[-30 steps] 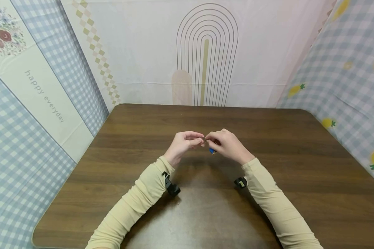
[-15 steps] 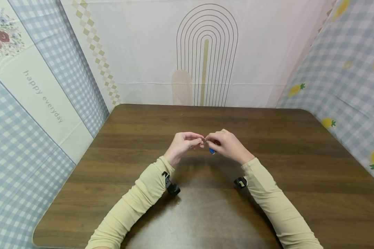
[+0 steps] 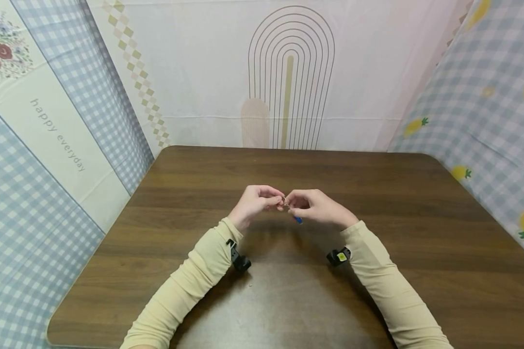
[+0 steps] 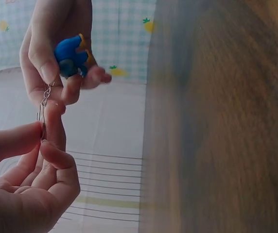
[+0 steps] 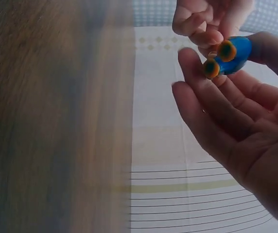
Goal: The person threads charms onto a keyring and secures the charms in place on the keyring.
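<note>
A keychain hangs between my two hands above the table: a small blue figure point(image 4: 72, 56) with yellow-orange ends, a short metal chain point(image 4: 46, 94) and a thin metal ring point(image 3: 285, 200). My left hand point(image 3: 256, 203) pinches the ring between thumb and fingertips. On the chain side, my right hand point(image 3: 318, 207) holds the keychain between thumb and fingers where the chain meets the figure. In the right wrist view the blue figure point(image 5: 237, 52) lies by the right thumb, with its orange ends facing the camera and the other fingers spread loosely. Fingertips partly hide the ring.
Below both hands lies a brown wooden table point(image 3: 209, 169). Patterned cloths hang behind it and at both sides, among them a white backdrop point(image 3: 201, 72). Each beige sleeve point(image 3: 192, 281) carries a black wrist camera point(image 3: 240, 261).
My right hand has lowered slightly and its fingers have opened wider apart. The blue figure has dropped a little with it. The left hand stays nearly where it was, still pinching the ring.
</note>
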A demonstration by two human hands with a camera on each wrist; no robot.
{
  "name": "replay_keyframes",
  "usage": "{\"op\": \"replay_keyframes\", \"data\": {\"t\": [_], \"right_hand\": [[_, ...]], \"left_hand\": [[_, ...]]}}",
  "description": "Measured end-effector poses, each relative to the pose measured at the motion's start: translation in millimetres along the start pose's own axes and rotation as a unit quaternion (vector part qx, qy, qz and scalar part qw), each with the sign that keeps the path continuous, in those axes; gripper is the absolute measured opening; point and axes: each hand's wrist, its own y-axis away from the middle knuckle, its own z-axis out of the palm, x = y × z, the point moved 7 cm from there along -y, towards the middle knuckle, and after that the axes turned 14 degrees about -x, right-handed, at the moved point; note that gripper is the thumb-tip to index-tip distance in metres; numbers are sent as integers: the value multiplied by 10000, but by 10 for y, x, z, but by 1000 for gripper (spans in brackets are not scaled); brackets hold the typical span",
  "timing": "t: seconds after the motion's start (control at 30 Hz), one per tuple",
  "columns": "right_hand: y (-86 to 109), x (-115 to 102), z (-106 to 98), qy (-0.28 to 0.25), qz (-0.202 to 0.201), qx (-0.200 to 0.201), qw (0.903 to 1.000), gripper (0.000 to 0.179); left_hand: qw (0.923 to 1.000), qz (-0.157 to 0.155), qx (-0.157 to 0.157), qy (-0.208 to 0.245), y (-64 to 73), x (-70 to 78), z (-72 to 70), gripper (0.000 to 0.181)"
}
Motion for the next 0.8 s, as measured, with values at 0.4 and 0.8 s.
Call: {"op": "replay_keyframes", "data": {"t": [0.4, 0.8], "right_hand": [[-8, 111, -23, 152, 115, 3, 9998, 9], [-48, 223, 124, 468, -171, -676, 9965, 14]], "left_hand": [[9942, -302, -93, -1027, 12, -17, -52, 17], [9598, -1317, -229, -2469, 52, -151, -72, 4]]}}
